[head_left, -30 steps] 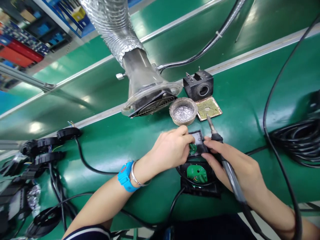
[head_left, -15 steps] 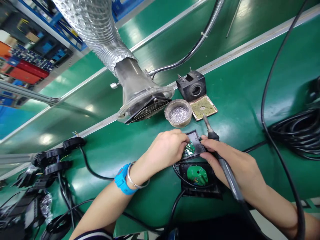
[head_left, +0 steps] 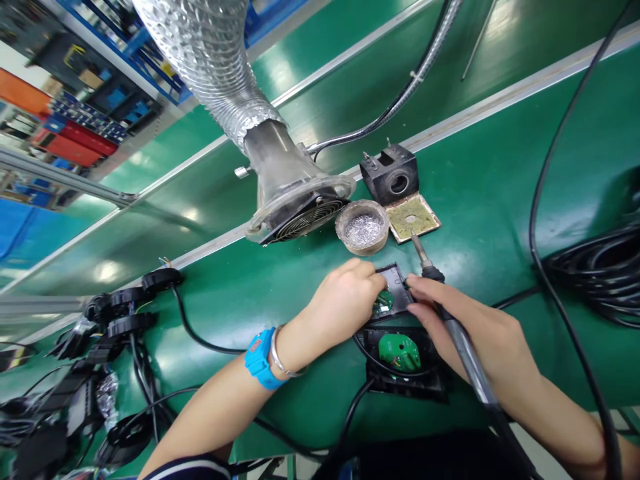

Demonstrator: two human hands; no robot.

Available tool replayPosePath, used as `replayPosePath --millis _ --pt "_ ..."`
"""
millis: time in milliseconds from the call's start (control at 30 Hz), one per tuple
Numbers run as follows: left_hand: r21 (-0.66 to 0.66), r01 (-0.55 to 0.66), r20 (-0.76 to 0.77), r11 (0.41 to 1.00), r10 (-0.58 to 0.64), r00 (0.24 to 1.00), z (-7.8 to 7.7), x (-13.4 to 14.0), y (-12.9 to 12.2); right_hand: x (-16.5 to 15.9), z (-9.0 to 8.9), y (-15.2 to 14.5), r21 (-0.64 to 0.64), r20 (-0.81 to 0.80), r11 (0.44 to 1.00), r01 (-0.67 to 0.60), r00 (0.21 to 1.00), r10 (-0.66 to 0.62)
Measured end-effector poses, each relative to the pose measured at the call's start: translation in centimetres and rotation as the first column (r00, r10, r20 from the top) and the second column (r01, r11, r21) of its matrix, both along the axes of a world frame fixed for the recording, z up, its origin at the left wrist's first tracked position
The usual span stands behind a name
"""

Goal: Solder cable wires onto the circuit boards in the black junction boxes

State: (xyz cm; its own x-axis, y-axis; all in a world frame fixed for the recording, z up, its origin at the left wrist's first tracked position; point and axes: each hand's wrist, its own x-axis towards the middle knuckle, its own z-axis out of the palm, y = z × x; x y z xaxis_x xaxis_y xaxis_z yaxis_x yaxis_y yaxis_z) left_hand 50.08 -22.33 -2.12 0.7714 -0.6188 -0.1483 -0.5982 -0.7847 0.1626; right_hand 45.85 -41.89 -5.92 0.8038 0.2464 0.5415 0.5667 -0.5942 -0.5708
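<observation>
No text, brand, number or sign can be read. The face of the watch (head_left: 263,359) is too small to make out, any print on the upper board (head_left: 383,303) and lower board (head_left: 399,352) too fine, the far bins (head_left: 86,118) blurred.

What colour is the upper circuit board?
The upper circuit board is green; head view shows it.

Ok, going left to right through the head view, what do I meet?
Black cabled parts → blue watch → left hand → upper black case → right hand → coiled black cable.
</observation>
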Motion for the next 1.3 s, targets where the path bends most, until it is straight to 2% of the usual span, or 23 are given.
replayPosePath --millis 133,233,333,533,667,1033,1300 --pt "-0.005 0.029 -0.041 1.0 -0.029 0.999 0.0 -0.1 0.0 -0.9 1.5 -1.1 0.033 -0.027 0.999 0.038 0.999 -0.037" --pt "-0.012 0.042 -0.055 0.999 -0.043 0.998 0.0 -0.1 0.1 -1.7 2.3 -1.8 0.119 -0.05 0.992 -0.031 0.998 0.037" --pt "-0.021 0.067 -0.037 0.998 -0.068 0.997 -0.2 -0.1 0.2 -2.0 2.0 -2.0 0.14 -0.051 0.985 -0.1 0.993 0.108" --pt "-0.04 0.114 0.029 0.993 -0.113 0.993 -0.5 -0.4 0.4 -2.0 0.7 -1.4 0.16 -0.05 0.981 -0.106 0.992 0.116" --pt "-0.048 0.137 0.044 0.989 -0.135 0.99 -0.6 -0.6 0.6 -2.0 0.9 -1.4 0.144 -0.084 0.98 -0.136 0.985 0.149" --pt "0.024 0.178 0.044 0.984 -0.179 0.983 -0.2 -0.7 0.3 -2.1 1.0 -1.5 0.143 -0.068 0.982 -0.12 0.989 0.131" --pt "0.028 0.177 0.02 0.984 -0.177 0.984 -0.2 -0.6 0.2 -2.1 1.1 -1.4 0.144 -0.041 0.982 -0.126 0.99 0.133"
